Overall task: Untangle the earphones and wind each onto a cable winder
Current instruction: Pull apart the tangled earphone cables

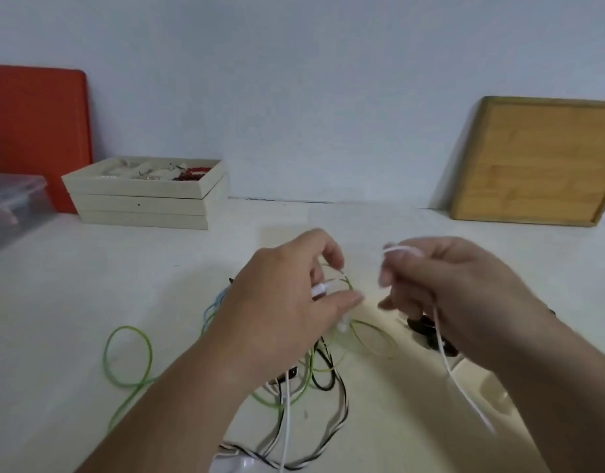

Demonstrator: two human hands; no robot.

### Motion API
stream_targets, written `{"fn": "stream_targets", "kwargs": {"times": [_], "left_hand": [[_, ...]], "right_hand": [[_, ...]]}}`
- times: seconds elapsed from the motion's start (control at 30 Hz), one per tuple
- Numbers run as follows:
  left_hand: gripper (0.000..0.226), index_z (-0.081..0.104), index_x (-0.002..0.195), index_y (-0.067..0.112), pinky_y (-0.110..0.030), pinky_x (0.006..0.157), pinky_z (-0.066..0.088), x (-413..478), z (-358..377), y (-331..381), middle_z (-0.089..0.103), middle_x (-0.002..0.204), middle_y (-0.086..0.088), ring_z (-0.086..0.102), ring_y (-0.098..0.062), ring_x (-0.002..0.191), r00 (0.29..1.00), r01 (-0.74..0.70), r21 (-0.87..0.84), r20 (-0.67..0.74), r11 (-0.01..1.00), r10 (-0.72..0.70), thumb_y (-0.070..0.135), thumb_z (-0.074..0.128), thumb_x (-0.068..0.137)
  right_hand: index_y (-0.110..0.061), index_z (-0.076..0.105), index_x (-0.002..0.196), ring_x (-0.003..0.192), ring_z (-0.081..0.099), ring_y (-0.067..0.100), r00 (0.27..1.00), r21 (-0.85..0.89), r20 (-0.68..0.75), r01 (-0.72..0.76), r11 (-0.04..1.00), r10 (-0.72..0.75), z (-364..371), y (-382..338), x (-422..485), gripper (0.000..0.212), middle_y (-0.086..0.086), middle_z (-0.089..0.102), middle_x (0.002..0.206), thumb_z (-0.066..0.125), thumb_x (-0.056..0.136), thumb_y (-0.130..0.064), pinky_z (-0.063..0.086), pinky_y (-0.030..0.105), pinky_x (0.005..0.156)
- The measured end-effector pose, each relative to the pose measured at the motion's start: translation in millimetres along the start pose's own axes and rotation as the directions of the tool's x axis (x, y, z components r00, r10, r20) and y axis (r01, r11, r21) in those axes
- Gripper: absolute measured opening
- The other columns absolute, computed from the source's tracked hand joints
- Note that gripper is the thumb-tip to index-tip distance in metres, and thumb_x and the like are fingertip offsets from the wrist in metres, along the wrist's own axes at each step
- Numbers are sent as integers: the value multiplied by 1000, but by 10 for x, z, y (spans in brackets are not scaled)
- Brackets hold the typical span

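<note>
Green cable (128, 356), white cable (459, 377), black-white striped cable (331, 435), orange board (38, 131), tan wood tray (536, 162)

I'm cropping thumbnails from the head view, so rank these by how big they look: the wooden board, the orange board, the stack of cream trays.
1. wooden board, though cut off at the right edge.
2. orange board, cut off at the left and partly hidden.
3. stack of cream trays.
The two boards look close, so their order is unsure.

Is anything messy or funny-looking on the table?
Yes. The earphone cords lie in a knotted heap on the white table under the hands: green, black, striped and white ones crossing each other. The left hand pinches a white piece among the green loops; the right hand holds a white cord. Nothing looks broken.
</note>
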State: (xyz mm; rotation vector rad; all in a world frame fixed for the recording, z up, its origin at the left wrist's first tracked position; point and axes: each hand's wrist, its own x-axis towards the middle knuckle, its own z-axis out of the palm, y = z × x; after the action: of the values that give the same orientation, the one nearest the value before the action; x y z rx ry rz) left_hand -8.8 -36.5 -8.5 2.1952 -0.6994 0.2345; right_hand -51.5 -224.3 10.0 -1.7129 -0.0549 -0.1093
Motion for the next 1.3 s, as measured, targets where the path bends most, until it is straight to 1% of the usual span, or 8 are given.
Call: {"fn": "stream_targets", "kwargs": {"times": [0.17, 0.37, 0.5, 0.63, 0.8, 0.93, 1.07, 1.3], "left_hand": [[18, 62, 75, 34, -10, 53, 33, 6, -63, -106, 65, 72, 22, 58, 2, 69, 987, 41, 242, 138, 969, -76, 38, 79, 75], [23, 58, 67, 36, -15, 71, 33, 65, -144, -220, 63, 80, 16, 54, 2, 75, 997, 64, 343, 9, 937, -71, 32, 75, 81], [7, 67, 80, 33, -35, 77, 43, 89, -158, -247, 63, 82, 11, 58, -14, 76, 990, 32, 373, -137, 927, 21, 35, 72, 84], [20, 71, 82, 30, -33, 67, 46, 83, -128, -276, 62, 80, 11, 59, -12, 75, 992, 63, 301, -125, 951, -27, 48, 62, 83], [15, 72, 82, 31, -35, 67, 46, 57, -45, -209, 60, 82, 8, 58, -14, 75, 995, 3, 301, -98, 954, 27, 43, 66, 87], [12, 75, 85, 32, -30, 63, 42, 48, 13, -177, 58, 81, 9, 57, -15, 74, 992, -52, 352, -93, 935, 90, 42, 69, 87], [10, 75, 87, 31, -35, 67, 48, 39, 49, -119, 62, 85, 10, 60, -16, 78, 989, -63, 320, -104, 945, 101, 39, 69, 84], [45, 57, 93, 44, -16, 71, 34, -4, -80, -116, 49, 91, 20, 47, 4, 92, 997, -53, 284, 76, 957, 33, 63, 79, 58]], "right_hand": [[-18, 52, 49, 53, 64, 16, 986, 721, -165, 93, 686, 39, -500, 6, 139, 44, 4, 68, 69, 47, 93, -26, 59, 31, 58], [-3, 60, 78, 91, 73, 33, 982, 961, -64, 109, 254, -179, -1070, 175, 125, 19, 18, 72, 82, 49, 92, -9, 57, 48, 87], [-22, 46, 72, 60, 58, 8, 934, 748, -355, 313, 586, -46, -1197, 166, 122, 13, -7, 55, 65, 58, 75, -17, 54, 23, 60], [-17, 57, 65, 42, 53, 13, 843, 132, -533, -6, 991, 76, -1031, 130, 106, 21, -1, 59, 55, 60, 87, -17, 56, 29, 60], [-23, 63, 105, 81, 68, 21, 876, -739, -482, -401, 541, -8, -674, 18, -27, 39, -2, 63, 112, 72, 73, -3, 52, 36, 67], [-38, 61, 120, 106, 56, 1, 886, -758, -334, -49, 651, -321, -386, -70, -90, 53, -22, 56, 126, 75, 75, -14, 42, 21, 85], [-34, 62, 128, 114, 56, -11, 973, -587, 70, 217, 780, -218, 139, 109, -64, 50, -25, 65, 121, 66, 84, -55, 42, 16, 100], [-14, 68, 71, 52, 44, 10, 988, -521, 13, 139, 842, -155, 225, 227, 8, 29, -1, 51, 53, 65, 93, -33, 36, 26, 52]]}}
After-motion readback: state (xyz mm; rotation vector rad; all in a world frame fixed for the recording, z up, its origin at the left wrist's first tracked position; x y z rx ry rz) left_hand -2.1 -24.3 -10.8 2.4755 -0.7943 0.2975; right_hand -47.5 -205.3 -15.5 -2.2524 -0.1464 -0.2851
